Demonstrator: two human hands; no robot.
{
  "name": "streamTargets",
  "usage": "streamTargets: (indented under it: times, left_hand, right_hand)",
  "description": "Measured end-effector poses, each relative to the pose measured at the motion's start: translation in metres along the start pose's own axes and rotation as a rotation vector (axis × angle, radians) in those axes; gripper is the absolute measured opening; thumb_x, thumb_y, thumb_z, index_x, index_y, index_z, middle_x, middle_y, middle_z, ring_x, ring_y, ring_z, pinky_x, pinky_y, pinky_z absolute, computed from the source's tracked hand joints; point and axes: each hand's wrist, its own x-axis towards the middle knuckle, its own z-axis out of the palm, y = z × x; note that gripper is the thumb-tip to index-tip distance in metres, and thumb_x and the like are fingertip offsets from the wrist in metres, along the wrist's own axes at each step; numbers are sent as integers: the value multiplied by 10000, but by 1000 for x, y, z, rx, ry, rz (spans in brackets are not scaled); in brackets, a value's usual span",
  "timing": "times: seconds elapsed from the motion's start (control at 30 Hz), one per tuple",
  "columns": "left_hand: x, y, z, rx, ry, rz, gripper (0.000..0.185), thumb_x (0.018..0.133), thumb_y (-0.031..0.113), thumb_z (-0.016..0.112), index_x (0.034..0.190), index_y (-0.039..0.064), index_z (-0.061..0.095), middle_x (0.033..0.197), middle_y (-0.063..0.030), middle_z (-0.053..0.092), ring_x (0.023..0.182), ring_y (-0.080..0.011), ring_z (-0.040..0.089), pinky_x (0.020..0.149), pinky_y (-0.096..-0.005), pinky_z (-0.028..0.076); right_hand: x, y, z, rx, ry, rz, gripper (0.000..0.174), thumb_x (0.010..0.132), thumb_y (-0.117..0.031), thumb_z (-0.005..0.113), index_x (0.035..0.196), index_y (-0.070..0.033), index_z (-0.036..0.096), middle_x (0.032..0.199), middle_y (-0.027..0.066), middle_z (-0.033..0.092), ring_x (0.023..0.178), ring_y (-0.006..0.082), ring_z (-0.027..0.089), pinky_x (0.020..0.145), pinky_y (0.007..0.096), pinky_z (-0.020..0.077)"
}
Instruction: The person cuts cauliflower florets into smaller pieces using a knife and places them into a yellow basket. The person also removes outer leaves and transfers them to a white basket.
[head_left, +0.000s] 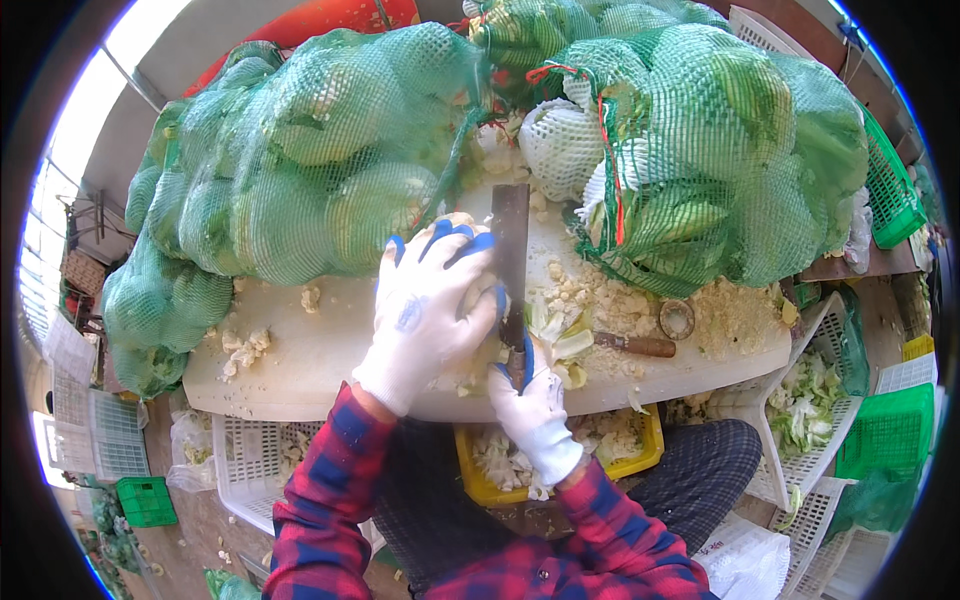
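My left hand (424, 311), in a white glove with blue-coated fingertips, grips a pale cauliflower head (463, 219) on the white work board (330, 375). Most of the head is hidden beneath the palm and fingers. Gloved the same way, my right hand (529, 390) is closed around the handle of a broad-bladed knife (510, 255). Its dark blade points away from me, upright in the picture, right beside the cauliflower. Cut leaves and stalk pieces (561, 334) lie just right of the blade. A smaller knife with a wooden handle (649, 346) rests farther right among crumbs.
Green mesh sacks of cauliflower (315, 150) and leafy heads (720, 150) crowd the board's far side. A ring-shaped object (676, 320) lies amid crumbs (739, 319). Below the board edge stand a yellow bin (487, 496) of trimmings and a white crate (240, 465). Another white crate (832, 420) holds leaves at right.
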Motion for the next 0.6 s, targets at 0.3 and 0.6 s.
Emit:
streamTargets:
  times: [0.3,0.6]
  left_hand:
    - [-14,-40,-15,-120,-43,131,571,757,275,706,1300,110,644,1301,-126,599,1294,-347,512,1128,-530,305]
    - [-59,-68,-37,-246,73,75,540,844,119,590,1384,107,582,1463,-203,486,1358,-414,428,1145,-485,328]
  right_hand:
    - [54,18,-91,-31,-411,47,512,871,-138,648,1359,-25,542,1024,95,701,911,125,644,856,299,511]
    - [9,3,-124,141,-217,205,503,877,-117,670,1348,-9,535,1077,72,684,951,105,605,853,290,497]
